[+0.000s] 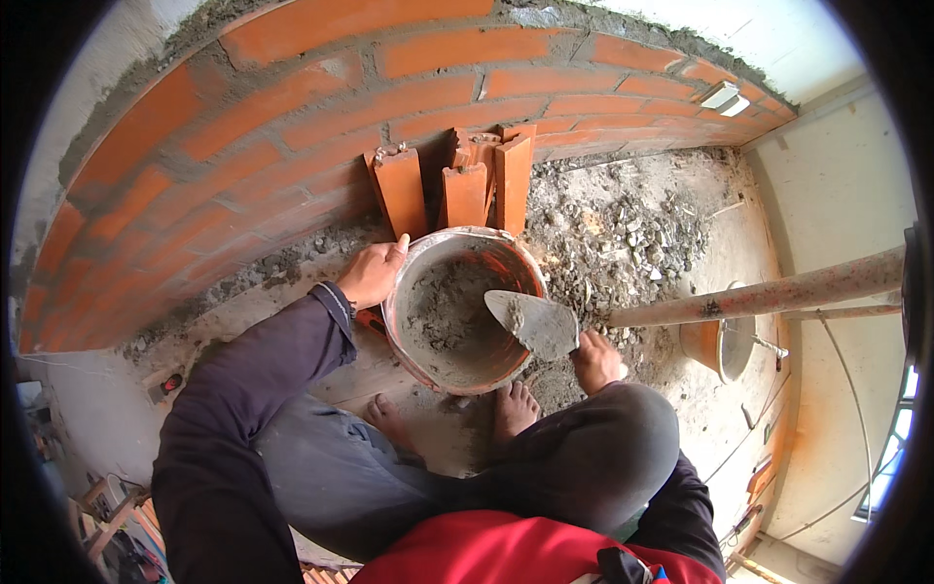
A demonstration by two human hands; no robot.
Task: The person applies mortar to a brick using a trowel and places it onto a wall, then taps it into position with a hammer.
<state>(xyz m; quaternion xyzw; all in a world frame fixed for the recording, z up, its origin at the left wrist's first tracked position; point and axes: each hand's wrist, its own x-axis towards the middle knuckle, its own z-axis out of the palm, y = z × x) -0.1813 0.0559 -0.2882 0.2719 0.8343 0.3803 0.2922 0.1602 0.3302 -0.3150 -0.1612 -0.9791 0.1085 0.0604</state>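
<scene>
Between my bare feet and the wall stands a round bucket (398, 336) with a mortar-crusted rim. Grey mortar (438, 310) lies inside it, and orange shows on its inner wall. My left hand (371, 275) grips the bucket's left rim, thumb on top. In my right hand (596, 362) is a pointing-shaped trowel (547, 329), held by its handle, which my fingers mostly hide. Its blade reaches over the right side of the bucket with a little mortar smeared on it.
An orange brick wall (428, 54) curves behind the bucket. Several loose brick pieces (465, 195) lean there. Rubble (632, 238) covers the floor to the right. A slanting pole (759, 300) crosses above a second bucket (702, 346) at the right.
</scene>
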